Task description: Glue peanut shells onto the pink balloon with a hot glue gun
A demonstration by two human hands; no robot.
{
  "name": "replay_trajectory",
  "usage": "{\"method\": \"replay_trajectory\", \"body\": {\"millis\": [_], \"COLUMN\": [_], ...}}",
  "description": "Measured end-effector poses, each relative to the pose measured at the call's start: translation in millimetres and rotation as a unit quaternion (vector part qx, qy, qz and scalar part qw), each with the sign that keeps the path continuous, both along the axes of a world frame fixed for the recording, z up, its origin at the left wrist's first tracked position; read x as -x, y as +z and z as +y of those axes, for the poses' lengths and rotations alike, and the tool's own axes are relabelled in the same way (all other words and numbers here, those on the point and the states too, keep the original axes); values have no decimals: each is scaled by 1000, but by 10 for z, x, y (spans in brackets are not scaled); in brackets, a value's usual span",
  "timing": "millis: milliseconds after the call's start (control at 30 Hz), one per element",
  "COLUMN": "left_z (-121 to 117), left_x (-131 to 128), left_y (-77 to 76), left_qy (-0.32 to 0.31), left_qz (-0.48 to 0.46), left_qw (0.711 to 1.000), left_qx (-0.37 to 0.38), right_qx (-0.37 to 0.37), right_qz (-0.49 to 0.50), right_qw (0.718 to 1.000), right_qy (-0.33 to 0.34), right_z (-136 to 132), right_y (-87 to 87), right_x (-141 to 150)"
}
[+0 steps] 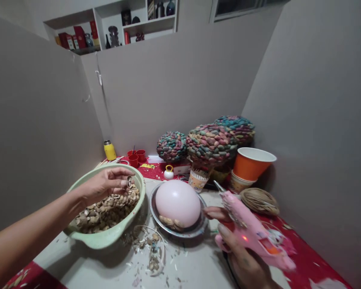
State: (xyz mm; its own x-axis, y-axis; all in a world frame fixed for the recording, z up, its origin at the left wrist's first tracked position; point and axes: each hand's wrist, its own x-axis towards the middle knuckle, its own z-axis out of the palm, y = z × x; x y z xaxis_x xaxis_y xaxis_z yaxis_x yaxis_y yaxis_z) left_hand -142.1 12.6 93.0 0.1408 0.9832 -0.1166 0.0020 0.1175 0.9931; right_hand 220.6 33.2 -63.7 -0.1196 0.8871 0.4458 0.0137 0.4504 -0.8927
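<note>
My left hand [106, 184] hovers over a pale green bowl [108, 237] full of nut shells [108, 210] and pinches one small shell piece [129, 180] between its fingertips. My right hand [240, 249] grips a pink glue gun [252, 228] at the lower right, nozzle pointing up and left. Between them a pink balloon [177, 202] rests on a round metal plate [195, 232], with a few shells stuck along its lower front edge.
Three shell-covered, multicoloured domes [212, 142] stand at the back. An orange paper cup [251, 163] sits beside them, a ball of twine [259, 201] in front of it. Red cups [136, 157] and a yellow bottle [110, 150] stand further left. Shell scraps [152, 249] litter the white tabletop.
</note>
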Motion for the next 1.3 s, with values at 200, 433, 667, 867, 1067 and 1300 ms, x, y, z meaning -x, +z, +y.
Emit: {"method": "replay_trajectory", "body": {"millis": [200,433,667,867,1067,1300], "left_z": [-440,-559,-411,-326,-284,-230], "left_x": [-815,-1572,-1823,-1871,-1859,-1819], "left_y": [-145,-430,-531,-637,-639,-603], "left_qy": [-4,9,17,21,10,8], "left_qz": [-82,-134,-140,-101,-99,-192], "left_qw": [996,990,984,978,976,981], "left_qx": [-31,-48,-111,-181,-193,-40], "right_qx": [-17,17,52,69,97,58], "right_qz": [46,89,101,123,132,54], "right_qw": [999,993,990,988,984,993], "right_qy": [-10,75,89,56,64,93], "right_z": [-94,-306,-354,-313,-225,-182], "right_y": [244,529,552,478,424,576], "right_x": [160,307,312,306,266,151]}}
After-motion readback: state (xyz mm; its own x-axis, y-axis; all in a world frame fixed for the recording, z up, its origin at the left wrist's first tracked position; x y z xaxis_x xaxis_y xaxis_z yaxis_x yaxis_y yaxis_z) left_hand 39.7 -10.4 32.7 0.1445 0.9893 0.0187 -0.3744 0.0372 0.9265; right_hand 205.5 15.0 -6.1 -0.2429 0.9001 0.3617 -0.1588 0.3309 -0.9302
